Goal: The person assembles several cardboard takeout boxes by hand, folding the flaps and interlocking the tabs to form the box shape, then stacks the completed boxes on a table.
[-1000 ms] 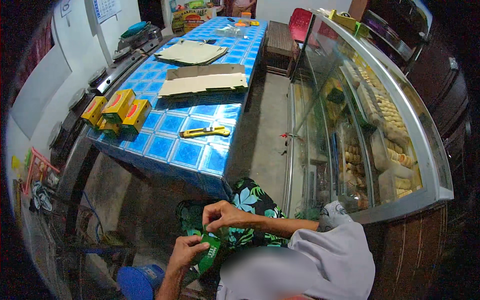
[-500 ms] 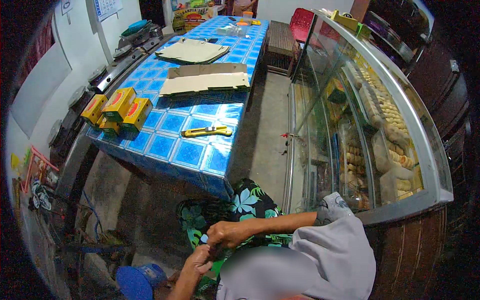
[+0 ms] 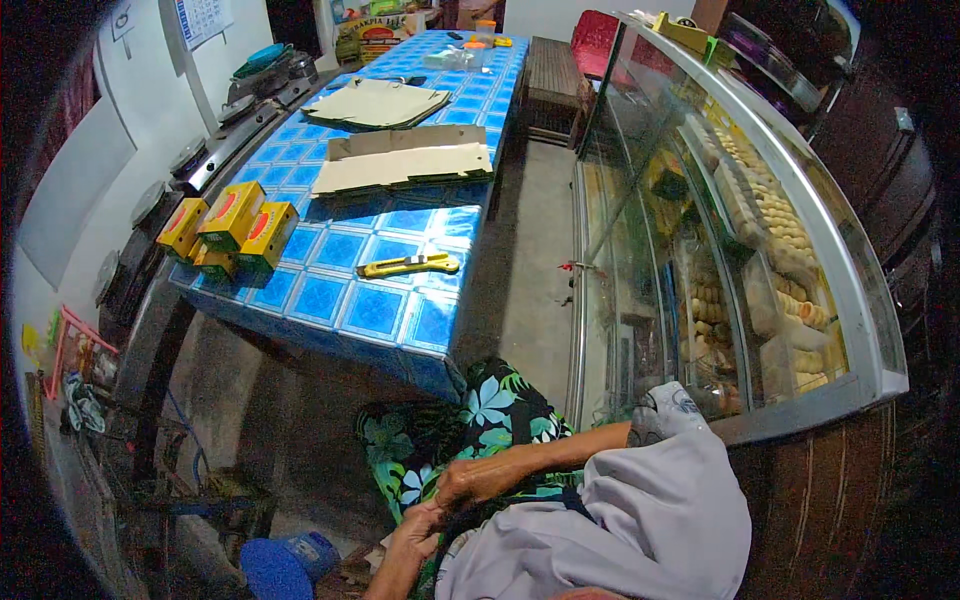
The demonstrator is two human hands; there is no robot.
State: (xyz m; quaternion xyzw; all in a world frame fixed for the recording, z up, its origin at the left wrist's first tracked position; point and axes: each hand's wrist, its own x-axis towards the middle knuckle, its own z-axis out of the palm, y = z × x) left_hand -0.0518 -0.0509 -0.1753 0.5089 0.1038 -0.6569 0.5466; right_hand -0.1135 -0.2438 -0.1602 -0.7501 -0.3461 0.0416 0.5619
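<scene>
My right hand (image 3: 478, 478) lies on my lap over floral-print fabric (image 3: 490, 410), its forearm coming out of a light grey sleeve (image 3: 640, 500). My left hand (image 3: 412, 528) is just below and to the left of it, and the two touch. The fingers of both are curled inward over a dark fold at my lap. What they hold is hidden. The nearest table thing is a yellow utility knife (image 3: 408, 265), well ahead of both hands.
A table with a blue tiled cloth (image 3: 340, 300) carries several yellow, red and green boxes (image 3: 230, 228) and two stacks of flat cardboard (image 3: 405, 165) (image 3: 378, 103). A curved glass display case (image 3: 760, 250) with pastries stands to the right. A blue round object (image 3: 285, 565) sits on the floor.
My hands dropped lower and closer to my body. A green thing seen between them a second ago no longer shows. The view tilted slightly.
</scene>
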